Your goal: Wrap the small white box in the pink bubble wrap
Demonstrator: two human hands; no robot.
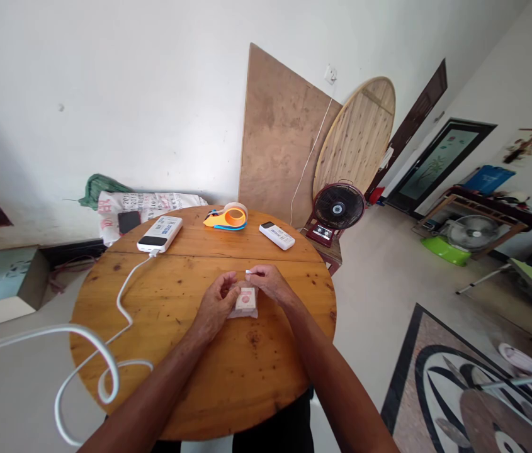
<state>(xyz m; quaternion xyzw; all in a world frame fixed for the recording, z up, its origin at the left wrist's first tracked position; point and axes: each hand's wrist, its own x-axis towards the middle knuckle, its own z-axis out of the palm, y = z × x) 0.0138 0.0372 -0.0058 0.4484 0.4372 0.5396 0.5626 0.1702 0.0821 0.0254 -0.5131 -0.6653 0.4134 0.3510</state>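
Observation:
A small white box with red print [245,298] lies on the round wooden table [152,340], with clear plastic film around it. My left hand [218,301] is closed at the box's left side, its thumb against the box edge and its other fingers curled. Just beyond the box, my right hand [271,283] pinches a small white piece [248,272] between thumb and fingertips. What kind of piece it is, I cannot make out.
Toward the table's far edge are an orange tape dispenser [228,216], a white power bank [160,234] and another white device [277,236]. A white cable [121,302] runs from the power bank off the left side. A fan [339,209] stands beyond the table.

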